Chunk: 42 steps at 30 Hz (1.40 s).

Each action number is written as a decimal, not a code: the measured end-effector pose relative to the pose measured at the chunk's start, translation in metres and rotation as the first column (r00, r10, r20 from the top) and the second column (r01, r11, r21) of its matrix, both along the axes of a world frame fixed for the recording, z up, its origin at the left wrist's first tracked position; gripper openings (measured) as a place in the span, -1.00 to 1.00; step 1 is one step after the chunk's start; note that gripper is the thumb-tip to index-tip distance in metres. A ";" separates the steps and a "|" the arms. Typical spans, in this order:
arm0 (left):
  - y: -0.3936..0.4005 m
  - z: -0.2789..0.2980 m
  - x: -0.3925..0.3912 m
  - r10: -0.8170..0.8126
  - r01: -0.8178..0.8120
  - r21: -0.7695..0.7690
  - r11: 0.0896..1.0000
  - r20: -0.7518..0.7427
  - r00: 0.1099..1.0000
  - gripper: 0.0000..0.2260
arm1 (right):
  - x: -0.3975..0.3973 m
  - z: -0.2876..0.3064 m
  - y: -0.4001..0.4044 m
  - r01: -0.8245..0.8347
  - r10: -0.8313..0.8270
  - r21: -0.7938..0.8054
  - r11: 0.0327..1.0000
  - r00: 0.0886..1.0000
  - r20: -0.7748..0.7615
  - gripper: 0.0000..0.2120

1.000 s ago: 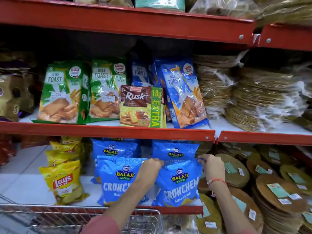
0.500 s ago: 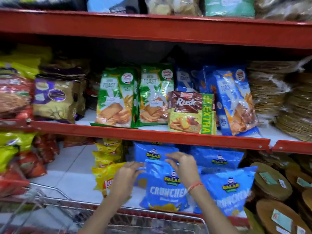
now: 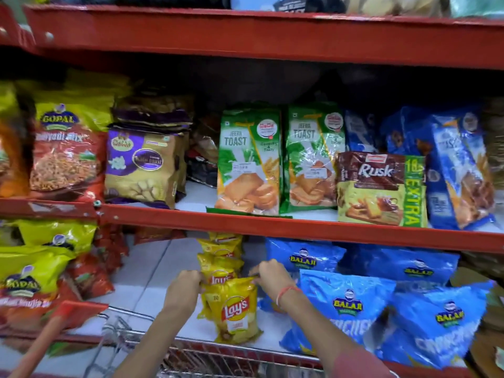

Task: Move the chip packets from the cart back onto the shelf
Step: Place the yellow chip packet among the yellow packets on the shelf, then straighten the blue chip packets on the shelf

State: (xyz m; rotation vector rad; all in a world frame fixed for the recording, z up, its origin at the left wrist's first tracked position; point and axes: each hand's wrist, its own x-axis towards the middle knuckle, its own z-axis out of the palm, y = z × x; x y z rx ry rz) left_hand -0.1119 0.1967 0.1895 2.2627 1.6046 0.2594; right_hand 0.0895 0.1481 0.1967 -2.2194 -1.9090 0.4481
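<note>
Fingers of the left hand (image 3: 183, 285) and right hand (image 3: 272, 274) pinch the top corners of the yellow Lay's packet (image 3: 235, 309), upright between them on the lower shelf (image 3: 152, 271), above the cart (image 3: 207, 358).

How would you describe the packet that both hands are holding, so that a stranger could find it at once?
Start at the lowest red shelf, just above the cart. Left of the blue Balaji packets stands a row of yellow Lay's packets; it is the front Lay's packet. Only this one is pinched at its top corners by the left hand and right hand.
</note>
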 end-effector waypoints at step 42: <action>-0.076 0.029 0.205 -0.123 0.123 0.028 0.992 0.425 0.897 -0.72 | 0.206 0.016 -0.142 0.357 -0.361 0.067 0.932 0.930 0.067 -0.56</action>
